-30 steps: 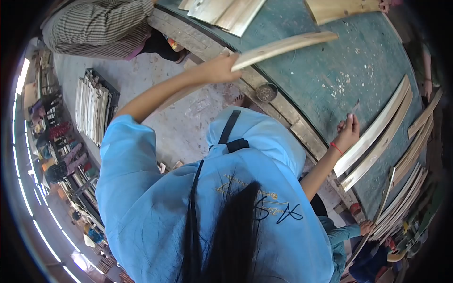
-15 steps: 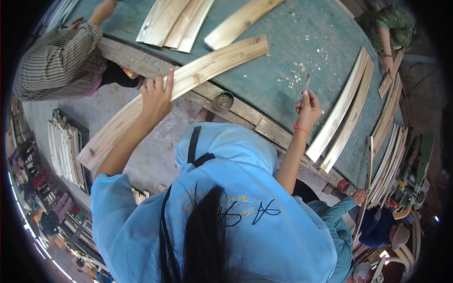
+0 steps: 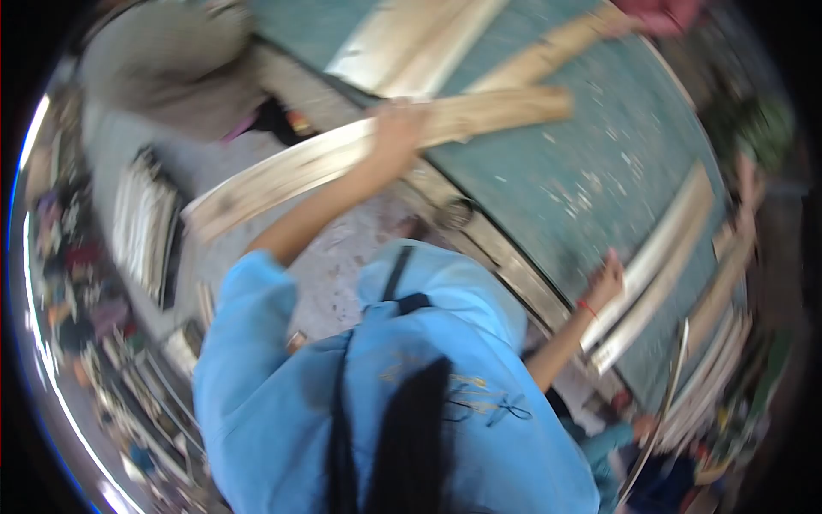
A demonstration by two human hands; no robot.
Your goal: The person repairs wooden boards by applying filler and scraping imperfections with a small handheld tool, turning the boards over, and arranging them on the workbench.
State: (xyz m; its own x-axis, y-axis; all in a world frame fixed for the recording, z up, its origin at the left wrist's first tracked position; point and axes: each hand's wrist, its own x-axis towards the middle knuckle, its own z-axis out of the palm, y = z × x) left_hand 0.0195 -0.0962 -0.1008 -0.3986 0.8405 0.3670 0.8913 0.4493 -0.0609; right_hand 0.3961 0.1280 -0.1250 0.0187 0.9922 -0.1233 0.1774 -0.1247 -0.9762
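My left hand [image 3: 398,135] is closed over the middle of a long curved wooden board [image 3: 300,167]. One end of the board reaches over the green tabletop [image 3: 531,184], and the other sticks out past the table edge to the left. My right hand [image 3: 606,281], with a red string at the wrist, is closed and blurred beside two curved wooden strips [image 3: 655,287]. A small knife showed in its fingers half a second ago; motion smears the blade now.
A small round tin [image 3: 454,214] sits at the table's wooden edge. More boards [image 3: 411,47] lie at the far side. Another person's pink sleeve [image 3: 659,13] reaches a plank [image 3: 548,51]. A co-worker in grey [image 3: 163,68] is at the left, near stacked strips [image 3: 145,231].
The view has shifted and blurred. My left hand and the board have moved right over the table. My right hand has come lower, nearer my body. A pink-sleeved arm has appeared at the far plank.
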